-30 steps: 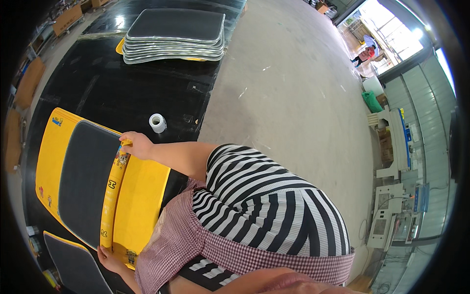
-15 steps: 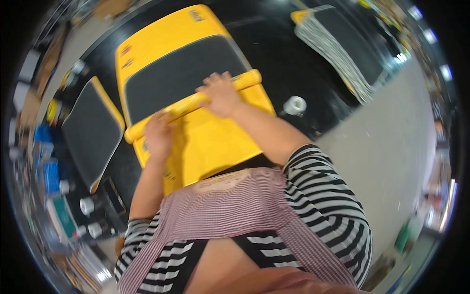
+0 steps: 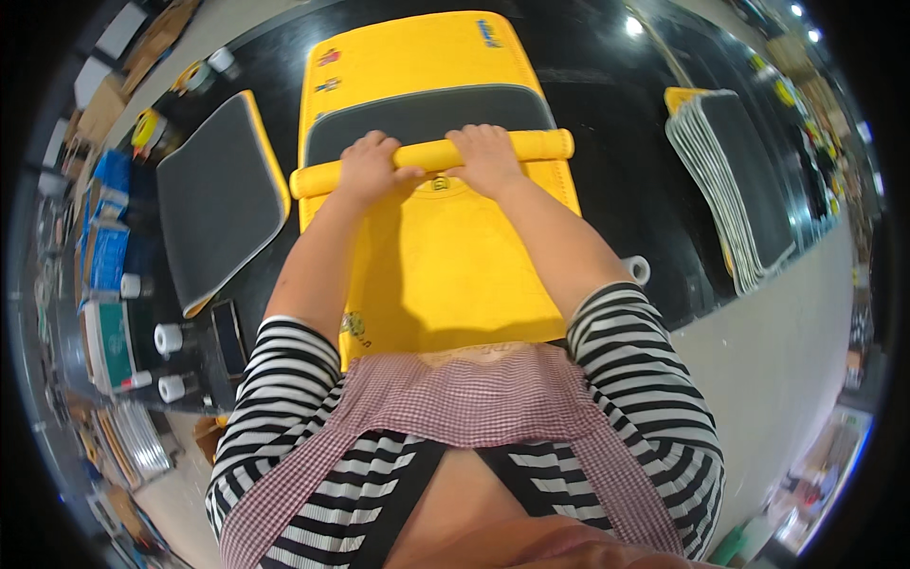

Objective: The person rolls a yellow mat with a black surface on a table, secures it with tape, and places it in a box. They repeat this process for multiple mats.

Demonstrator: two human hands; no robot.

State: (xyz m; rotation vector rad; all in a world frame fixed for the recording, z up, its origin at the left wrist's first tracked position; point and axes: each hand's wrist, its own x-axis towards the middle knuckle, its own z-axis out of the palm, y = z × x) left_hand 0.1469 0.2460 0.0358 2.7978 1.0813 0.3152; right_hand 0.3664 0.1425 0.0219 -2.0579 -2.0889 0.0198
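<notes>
Both hands are down on the yellow roll [image 3: 431, 156] in the upper centre of the frame, left hand [image 3: 372, 166] and right hand [image 3: 490, 156] side by side, fingers curled over it. The roll lies across the big yellow mat [image 3: 445, 256] on the black table [image 3: 616, 190]. A grey mat [image 3: 218, 194] sits at left, a stack of mats [image 3: 735, 180] at upper right.

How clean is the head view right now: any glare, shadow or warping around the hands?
Head view: sharp at the left hand and right hand on the yellow roll; lamp glare on the black table; body shadow on the yellow mat; fisheye bends edges near the rim.
</notes>
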